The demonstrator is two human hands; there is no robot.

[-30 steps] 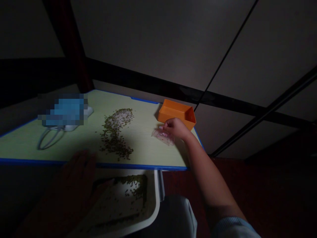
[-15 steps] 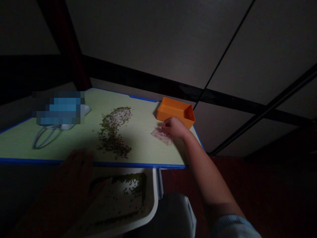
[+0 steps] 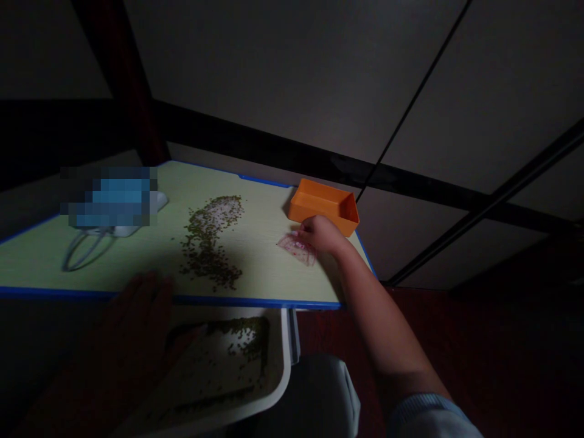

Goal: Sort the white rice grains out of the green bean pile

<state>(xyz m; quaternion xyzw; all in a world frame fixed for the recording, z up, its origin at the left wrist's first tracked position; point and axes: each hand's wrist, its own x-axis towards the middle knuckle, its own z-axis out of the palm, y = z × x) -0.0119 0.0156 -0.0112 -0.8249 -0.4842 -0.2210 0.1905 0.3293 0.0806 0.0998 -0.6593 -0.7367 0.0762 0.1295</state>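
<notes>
My right hand (image 3: pixel 322 234) is closed in a pinch at the top of a small clear plastic bag (image 3: pixel 298 249) with pink-red markings, lying on the pale tabletop (image 3: pixel 262 255). Just behind that hand stands an orange tray (image 3: pixel 298 210), near the table's right end. My left hand (image 3: pixel 141 304) lies in deep shadow over the front edge, its fingers stretched out and resting on the tabletop. Between the hands, small green and brown beans or grains (image 3: pixel 207 243) are scattered, with a paler patch at the far end.
Below the table edge, a white bin (image 3: pixel 285 365) holds more of the small grains. A pixelated device on a white base (image 3: pixel 159 199) with a looped cable (image 3: pixel 73 264) sits at the left. Cabinet panels (image 3: pixel 283 73) stand close behind the table.
The bag's near end has shifted very slightly left under my right hand. My left hand stays in place.
</notes>
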